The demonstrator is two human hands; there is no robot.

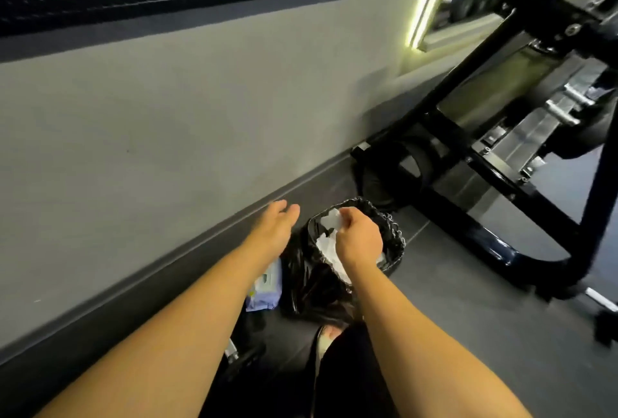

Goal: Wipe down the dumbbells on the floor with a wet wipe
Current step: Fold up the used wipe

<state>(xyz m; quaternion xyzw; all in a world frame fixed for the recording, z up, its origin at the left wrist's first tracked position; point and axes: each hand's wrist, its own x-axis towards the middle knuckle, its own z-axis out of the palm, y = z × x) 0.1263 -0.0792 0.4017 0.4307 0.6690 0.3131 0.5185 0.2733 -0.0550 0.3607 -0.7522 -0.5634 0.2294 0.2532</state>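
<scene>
White wet wipe [330,218] pinched in curled right hand [359,238] over black-bagged bin [394,237]; left hand [274,228] fingers relaxed, holding nothing, above wipe pack [266,290] on floor beside wall.

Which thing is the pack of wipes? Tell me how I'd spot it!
Follow the grey wall down to the dark floor, where a small bin lined with a black bag stands. The wipe pack lies flat on the floor left of the bin, partly under the left forearm. It is the only pale lilac-blue thing.
</scene>
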